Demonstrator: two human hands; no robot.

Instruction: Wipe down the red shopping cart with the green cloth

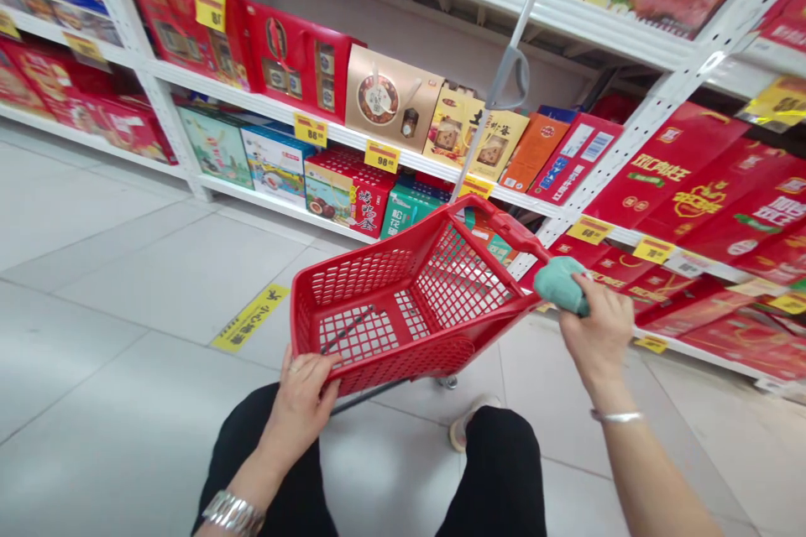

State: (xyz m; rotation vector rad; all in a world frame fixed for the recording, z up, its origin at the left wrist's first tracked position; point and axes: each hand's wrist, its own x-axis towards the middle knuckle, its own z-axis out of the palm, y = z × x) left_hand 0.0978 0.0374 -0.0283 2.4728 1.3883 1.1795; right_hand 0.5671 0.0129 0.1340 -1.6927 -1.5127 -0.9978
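A red plastic shopping basket (378,302) is tilted up in front of me, its open side facing me. My left hand (302,403) grips the basket's near lower rim, fingers curled over the edge. My right hand (598,327) is closed on a green cloth (560,284) pressed against the basket's right end near the red handle (504,226). A grey pull handle (513,71) rises from the basket toward the top of the view. My knees in black trousers sit below the basket.
White shelves (390,153) run along the back and right, stacked with red and gold gift boxes and yellow price tags. Pale floor tiles stretch to the left, with a yellow floor sticker (250,317) near the shelf.
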